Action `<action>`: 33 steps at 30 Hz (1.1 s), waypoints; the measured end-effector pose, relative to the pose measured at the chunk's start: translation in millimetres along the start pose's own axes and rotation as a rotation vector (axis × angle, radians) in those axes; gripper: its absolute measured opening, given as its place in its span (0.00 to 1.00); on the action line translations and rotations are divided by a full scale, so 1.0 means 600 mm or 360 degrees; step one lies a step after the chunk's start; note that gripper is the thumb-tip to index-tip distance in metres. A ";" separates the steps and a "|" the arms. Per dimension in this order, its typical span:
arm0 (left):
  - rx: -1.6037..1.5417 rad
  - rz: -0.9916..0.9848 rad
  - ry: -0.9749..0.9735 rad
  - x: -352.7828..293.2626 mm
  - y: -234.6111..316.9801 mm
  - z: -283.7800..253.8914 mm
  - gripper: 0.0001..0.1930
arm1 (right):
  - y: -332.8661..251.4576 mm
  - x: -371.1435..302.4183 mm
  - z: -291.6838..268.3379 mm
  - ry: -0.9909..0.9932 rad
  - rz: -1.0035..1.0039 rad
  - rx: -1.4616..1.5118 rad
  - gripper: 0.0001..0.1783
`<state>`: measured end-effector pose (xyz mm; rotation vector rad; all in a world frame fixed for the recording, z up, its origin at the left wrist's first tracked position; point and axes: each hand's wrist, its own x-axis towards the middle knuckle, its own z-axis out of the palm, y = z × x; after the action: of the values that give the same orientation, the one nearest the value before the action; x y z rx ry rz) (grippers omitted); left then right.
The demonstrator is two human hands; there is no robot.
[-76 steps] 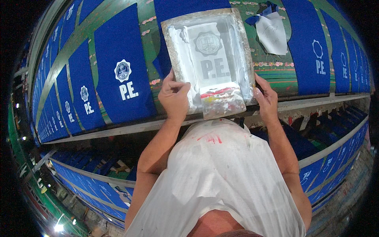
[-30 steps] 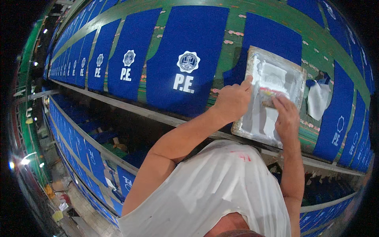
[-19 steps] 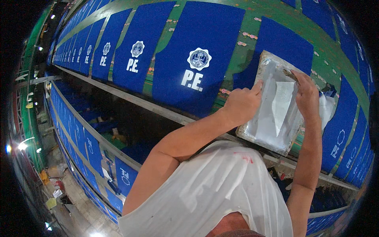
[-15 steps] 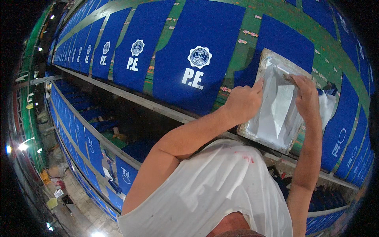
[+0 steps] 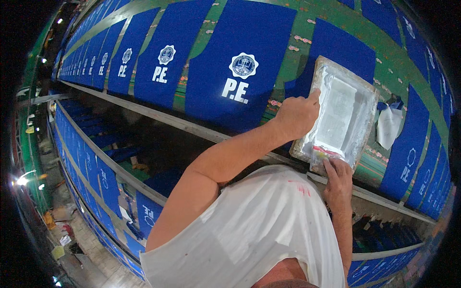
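A rectangular printing screen [image 5: 350, 73] with a worn, whitish frame lies tilted over a blue fabric panel [image 5: 338, 43]. White ink smears its mesh around a paler rectangle. My left hand [image 5: 298, 116] is closed on the screen's left edge, index finger along the rim. At the near end of the screen, my right hand [image 5: 337, 177] grips what looks like a squeegee [image 5: 328, 152] with a red strip; the fingers cover part of it. The fabric under the screen is mostly hidden.
Blue panels with white emblems and letters [image 5: 235, 79] run in a row along a green table [image 5: 293, 57]. A crumpled whitish sheet [image 5: 389, 126] lies right of the screen. A metal rail [image 5: 158, 116] edges the table; another rack of blue panels [image 5: 101, 173] stands lower left.
My right hand has drawn the squeegee from the far part of the screen down to its near end. The mesh's pale rectangle now shows uncovered. My left hand stays on the edge.
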<state>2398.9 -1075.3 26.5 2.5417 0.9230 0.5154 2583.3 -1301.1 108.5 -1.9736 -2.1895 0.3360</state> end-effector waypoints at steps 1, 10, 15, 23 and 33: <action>-0.0003 -0.0006 -0.0017 0.000 0.001 -0.001 0.22 | -0.006 -0.001 0.000 -0.0015 0.0025 0.0012 0.33; -0.0150 -0.0010 0.0143 -0.011 -0.012 0.016 0.21 | -0.125 0.096 -0.141 0.0377 -0.0358 0.0384 0.24; -0.0077 0.0121 0.0362 -0.017 -0.017 0.031 0.25 | -0.305 0.124 -0.278 0.0396 -0.0501 0.0509 0.14; -0.0121 0.0159 0.0539 -0.043 -0.051 0.052 0.26 | -0.384 0.150 -0.253 0.0930 -0.1094 0.0321 0.19; -0.0273 0.0195 0.0575 -0.039 -0.059 0.093 0.29 | -0.383 0.038 -0.307 0.0661 -0.0636 0.0245 0.17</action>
<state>2389.2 -1078.6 -42.5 2.4003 0.8001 1.0699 2412.7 -1291.5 349.4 -1.3368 -2.1349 0.0287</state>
